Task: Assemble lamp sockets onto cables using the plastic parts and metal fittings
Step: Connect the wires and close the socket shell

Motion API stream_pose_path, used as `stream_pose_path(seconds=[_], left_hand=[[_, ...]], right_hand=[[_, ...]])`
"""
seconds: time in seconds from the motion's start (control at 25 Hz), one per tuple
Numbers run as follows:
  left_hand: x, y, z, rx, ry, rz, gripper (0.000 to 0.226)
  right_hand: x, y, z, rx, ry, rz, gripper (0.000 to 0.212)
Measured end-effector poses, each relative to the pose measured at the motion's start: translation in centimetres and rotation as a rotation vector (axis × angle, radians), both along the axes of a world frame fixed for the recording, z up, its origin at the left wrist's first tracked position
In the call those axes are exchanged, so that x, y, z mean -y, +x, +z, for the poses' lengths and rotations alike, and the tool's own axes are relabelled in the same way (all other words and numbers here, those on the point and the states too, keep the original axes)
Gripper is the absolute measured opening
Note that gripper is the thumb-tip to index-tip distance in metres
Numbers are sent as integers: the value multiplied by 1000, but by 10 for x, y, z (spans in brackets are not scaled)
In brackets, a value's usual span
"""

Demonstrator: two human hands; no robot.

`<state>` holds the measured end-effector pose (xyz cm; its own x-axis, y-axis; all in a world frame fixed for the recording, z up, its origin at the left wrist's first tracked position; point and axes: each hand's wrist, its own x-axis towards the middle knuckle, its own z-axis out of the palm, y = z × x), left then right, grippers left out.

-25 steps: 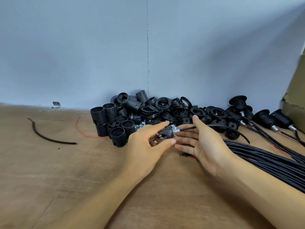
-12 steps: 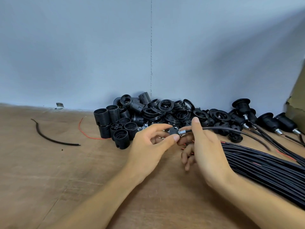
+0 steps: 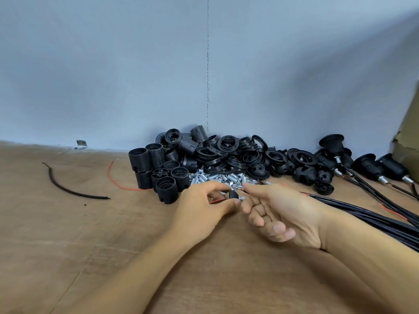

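Fingers of the left hand (image 3: pixel 204 207) pinch a black socket cap (image 3: pixel 233 194). The right hand (image 3: pixel 281 214) pinches its metal fitting (image 3: pixel 242 197), other fingers curled.

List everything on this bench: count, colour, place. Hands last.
threaded barrels: a dozen or more, black, left end of the heap by the wall
rings: many, black, middle of the heap
dome caps: several, black, right of the rings
metal fittings: small pile, silver, in front of the rings
finished sockets: at least three, black, far right, on cables
cable bundle: many, black, right side
cable offcut: one, black, left
red wire: one, red, beside the barrels
cardboard: one, brown, right edge
table: one, brown
cap: one, black, between the hands
left hand: pinches the cap
right hand: fingers curled beside the cap; grip hidden
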<state>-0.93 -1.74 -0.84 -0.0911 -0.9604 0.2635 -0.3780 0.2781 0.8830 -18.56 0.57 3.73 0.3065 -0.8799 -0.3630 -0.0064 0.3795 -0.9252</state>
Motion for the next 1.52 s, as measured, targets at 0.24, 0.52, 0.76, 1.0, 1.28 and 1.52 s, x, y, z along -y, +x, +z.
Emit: stream_pose_path(seconds=[0.24,0.52,0.76,1.0,1.28,1.52], left_hand=[[-3,-3,1,55,-27,-123,24],[-1,-2,1,-87,53,-53,33],[-5,-4,0,-132,-61,-3,14],[-2,-2,3,-400,168,-112,12],[-1,-3,3,-412,156,-83,9],[-2,0,5,-340,121,-68,10]], right_hand=[[1,-7,-25,-776,-1149,-44,13],[11,-14,-40,-932,-1188,77,44],[8,-13,-37,-891,-1167,-27,32],[10,-13,-35,-805,-1153,-111,15],[16,-20,-26,-786,-1211,-75,9],[20,-28,-15,-704,-998,-12,10]])
